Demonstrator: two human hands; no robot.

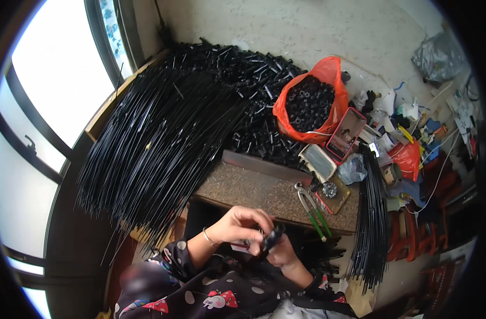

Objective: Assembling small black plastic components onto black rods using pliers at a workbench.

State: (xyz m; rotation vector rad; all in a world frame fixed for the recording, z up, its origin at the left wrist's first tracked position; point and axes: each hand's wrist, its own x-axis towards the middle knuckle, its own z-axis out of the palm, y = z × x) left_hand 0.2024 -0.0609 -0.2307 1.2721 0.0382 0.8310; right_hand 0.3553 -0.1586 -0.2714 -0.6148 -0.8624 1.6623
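A broad sheaf of long, slender, glossy black rods (pixel 152 138) lies at left, against a loose heap of short black tubular pieces (pixel 264 80). The tabletop (pixel 248 186) is speckled and granular. A crumpled red plastic bag (pixel 332 69) holds small black parts (pixel 310 101). The left hand (pixel 240 227), fingers bent, pinches a dark piece (pixel 273 239); the right hand (pixel 281 253), curled, grips its other side. The piece sits before the table's near edge, its exact shape blurred.
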